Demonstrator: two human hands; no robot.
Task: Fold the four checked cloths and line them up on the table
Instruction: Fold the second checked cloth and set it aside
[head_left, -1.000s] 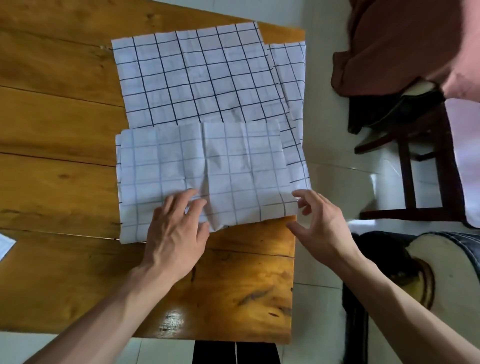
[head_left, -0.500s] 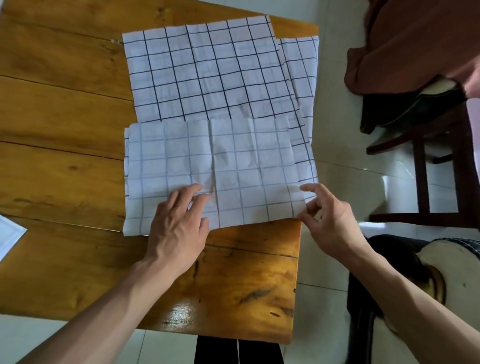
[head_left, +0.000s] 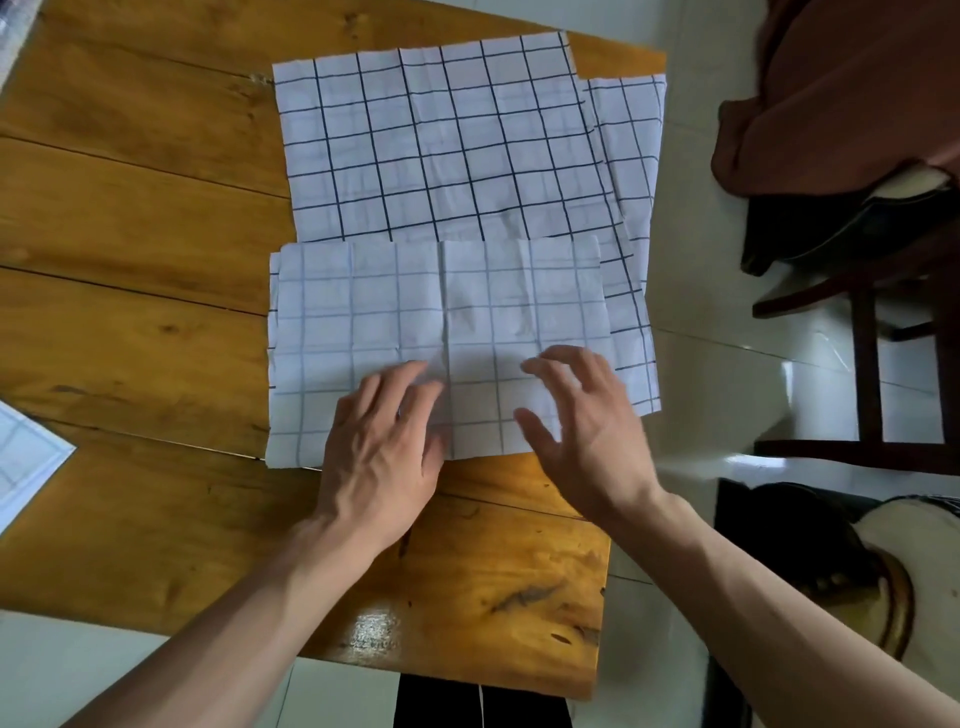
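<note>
A white cloth with a dark grid (head_left: 441, 140) lies spread on the wooden table (head_left: 130, 312). Its near half is folded back over itself, showing the paler underside (head_left: 363, 312). My left hand (head_left: 384, 447) presses flat on the near edge of this fold, fingers straight. My right hand (head_left: 582, 426) lies on the fold's right part with fingers spread. Another checked cloth (head_left: 631, 171) peeks out beneath along the table's right edge. A folded checked cloth (head_left: 26, 462) shows at the left border.
The table's right edge runs close beside my right hand, with white tiled floor beyond. A dark wooden chair (head_left: 872, 322) with brown fabric (head_left: 841, 88) on it stands to the right. A round stool (head_left: 914, 587) sits at lower right.
My right hand moved left from the cloth's right edge onto the folded part. My left hand stayed pressing on the near edge. The view shifted slightly.
</note>
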